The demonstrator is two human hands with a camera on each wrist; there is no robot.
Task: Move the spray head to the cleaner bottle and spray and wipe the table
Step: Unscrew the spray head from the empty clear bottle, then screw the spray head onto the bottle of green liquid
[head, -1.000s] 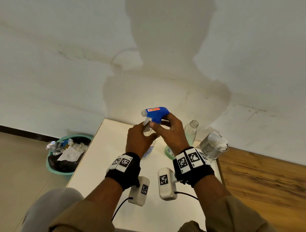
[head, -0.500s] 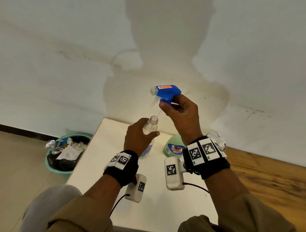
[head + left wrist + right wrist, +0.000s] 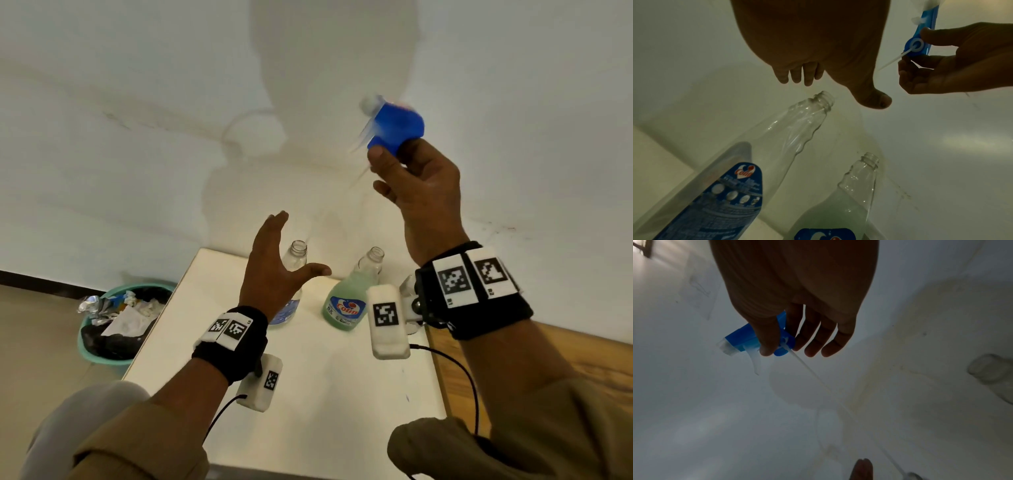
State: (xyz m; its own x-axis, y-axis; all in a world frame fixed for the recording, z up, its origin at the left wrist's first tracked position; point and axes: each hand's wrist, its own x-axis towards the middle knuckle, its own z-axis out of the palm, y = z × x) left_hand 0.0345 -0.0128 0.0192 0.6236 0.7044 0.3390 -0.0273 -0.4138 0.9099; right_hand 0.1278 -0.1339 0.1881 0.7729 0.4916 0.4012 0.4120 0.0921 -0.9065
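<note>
My right hand [image 3: 400, 164] is raised high over the table's far right and pinches the blue spray head [image 3: 394, 126], which is blurred. Its thin dip tube [image 3: 818, 378] hangs free below it. The spray head [image 3: 918, 43] also shows in the left wrist view between thumb and fingers. My left hand [image 3: 287, 246] hovers open just above the clear, uncapped bottle [image 3: 296, 253] with a blue label and holds nothing. Right of that stands the green cleaner bottle [image 3: 349, 301], its neck open; the green cleaner bottle [image 3: 855, 194] is upright.
The white table [image 3: 325, 394] stands against a white wall. A teal bin [image 3: 116, 318] full of rubbish sits on the floor at its left. A wooden surface [image 3: 582, 359] adjoins the table's right side. A steel container [image 3: 407, 286] is mostly hidden behind my right wrist.
My right hand has lifted the spray head and its tube out of the clear bottle, up and to the right. My left hand has let go of that bottle and opened.
</note>
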